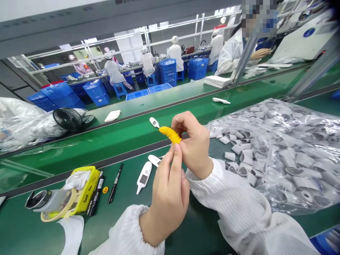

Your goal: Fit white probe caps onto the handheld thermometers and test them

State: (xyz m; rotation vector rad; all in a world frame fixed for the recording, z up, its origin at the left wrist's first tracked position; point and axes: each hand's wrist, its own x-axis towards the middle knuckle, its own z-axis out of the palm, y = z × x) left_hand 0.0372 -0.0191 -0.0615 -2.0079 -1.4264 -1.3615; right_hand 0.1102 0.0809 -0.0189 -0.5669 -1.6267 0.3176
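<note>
Where the yellow finger cover [170, 134] sits: between the two hands, its wide end at the fingertips and the tip free; which finger fills it, I cannot tell.
Left hand [170, 184]: reaching up from below, back of the hand toward the camera, thumb and fingertips pinching the cover's wide end.
Right hand [196, 145]: bent in from the right, index finger arched above the cover; I cannot tell whether it grips the cover or wears it.
Cover's long axis: slanting up and leftward from the fingertips, slightly curved, tip pointing away toward the belt.
Table thermometers: one white thermometer [144, 177] lies left of the left hand, probe toward the camera; a second thermometer [154, 160] is partly hidden by that hand.
Table's left: a pen [115, 183], a marker [95, 193] and a yellow tray [86, 196].
Table's right: a clear bag [281, 148] of grey tube pieces.
Green belt [127, 134]: a third thermometer [153, 122] lies just beyond the cover's tip in view.
Far side: a co-worker [230, 53] in white; blue crates [168, 72] farther back.
</note>
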